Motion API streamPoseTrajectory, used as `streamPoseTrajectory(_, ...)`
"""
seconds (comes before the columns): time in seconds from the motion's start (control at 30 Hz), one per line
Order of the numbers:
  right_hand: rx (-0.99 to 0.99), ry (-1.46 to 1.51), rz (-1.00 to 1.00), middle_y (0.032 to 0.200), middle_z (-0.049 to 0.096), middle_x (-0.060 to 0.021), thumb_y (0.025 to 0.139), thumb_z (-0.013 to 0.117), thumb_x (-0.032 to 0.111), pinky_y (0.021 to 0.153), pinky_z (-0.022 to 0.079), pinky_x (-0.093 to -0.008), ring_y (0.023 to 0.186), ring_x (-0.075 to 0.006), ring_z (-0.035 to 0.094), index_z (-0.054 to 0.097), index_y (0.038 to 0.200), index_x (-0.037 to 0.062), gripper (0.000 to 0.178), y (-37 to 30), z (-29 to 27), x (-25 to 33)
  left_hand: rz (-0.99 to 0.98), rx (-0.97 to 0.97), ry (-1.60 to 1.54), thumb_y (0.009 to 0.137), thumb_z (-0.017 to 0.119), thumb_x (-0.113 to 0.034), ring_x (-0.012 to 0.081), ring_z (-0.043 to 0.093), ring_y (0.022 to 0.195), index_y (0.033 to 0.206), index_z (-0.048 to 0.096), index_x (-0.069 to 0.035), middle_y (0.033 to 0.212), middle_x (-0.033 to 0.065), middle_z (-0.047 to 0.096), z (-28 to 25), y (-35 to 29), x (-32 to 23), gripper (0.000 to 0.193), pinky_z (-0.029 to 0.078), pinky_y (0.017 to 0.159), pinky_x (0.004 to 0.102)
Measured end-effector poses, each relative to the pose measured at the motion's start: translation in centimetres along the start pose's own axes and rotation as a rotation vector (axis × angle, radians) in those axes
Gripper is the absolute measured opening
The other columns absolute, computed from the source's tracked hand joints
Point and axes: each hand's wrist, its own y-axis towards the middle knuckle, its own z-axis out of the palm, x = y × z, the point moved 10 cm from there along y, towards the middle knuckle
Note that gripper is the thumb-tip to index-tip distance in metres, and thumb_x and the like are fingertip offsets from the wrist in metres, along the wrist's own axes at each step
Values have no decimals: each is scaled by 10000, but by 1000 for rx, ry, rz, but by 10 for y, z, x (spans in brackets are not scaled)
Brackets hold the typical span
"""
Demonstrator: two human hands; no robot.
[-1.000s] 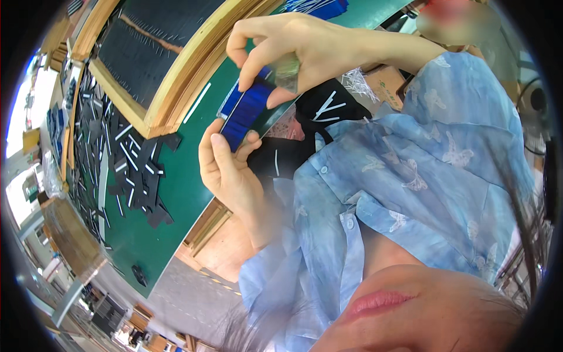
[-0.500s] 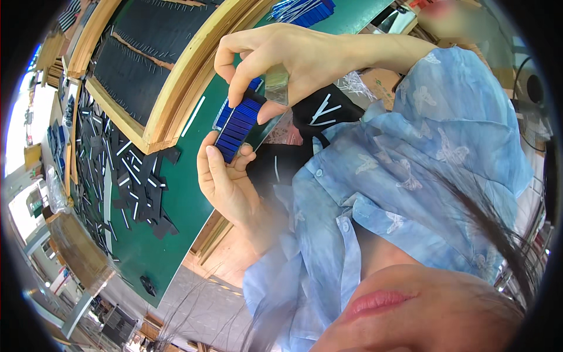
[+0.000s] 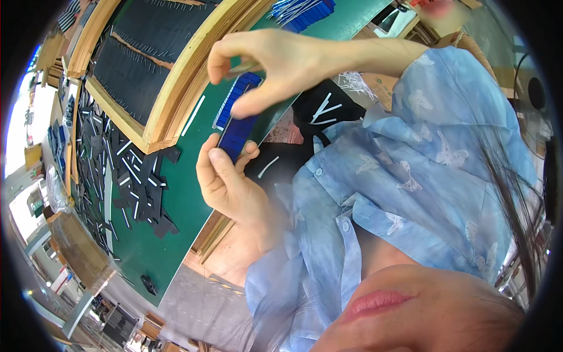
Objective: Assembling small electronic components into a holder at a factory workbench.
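And here's the left hand (image 3: 234, 179), thumb and fingers pinched on the lower end of the blue strip (image 3: 236, 141), which is up in front of the chest at the edge of the green table (image 3: 190, 188). A low grip like that, I'd say, keeps the upper end free. Over that end comes the right hand (image 3: 255, 70), fingers curled, thumb stretched across the strip; pressing or merely hovering, I can't tell. A thin sliver (image 3: 245, 66) shows among those fingers, but how firmly it's held is hidden. Beyond the strip lies a ribbed blue row (image 3: 233, 97), probably angled alongside for easy reach. The wooden frame (image 3: 176, 100) sits farther in, black scraps (image 3: 146, 188) heaped beside it, presumably leaving this near edge for handwork.
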Motion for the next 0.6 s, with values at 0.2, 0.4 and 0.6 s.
streamPoseTrajectory(0.2,-55,-238,-18,810,601,-98,738,714,463,672,467,-340,800,-227,612,623,861,34,455,-2,-8,-12,-46,-1,-35,963,512,-179,177,641,685,1130,525,100,886,163,632,-3,-1,0,326,556,624,250)
streamPoseTrajectory(0.4,124,246,55,697,608,-1,834,691,329,549,394,-211,602,-49,493,665,835,31,299,0,0,-17,283,-265,366,957,534,-171,140,592,719,992,550,50,829,97,607,-22,10,-17,224,491,619,239)
streamPoseTrajectory(0.6,-40,547,-104,828,623,25,777,761,201,576,351,-178,677,-18,488,658,1003,46,293,-14,-24,-3,-179,281,-341,929,584,-195,135,566,780,1010,527,-12,959,88,608,19,29,15,209,457,668,240)
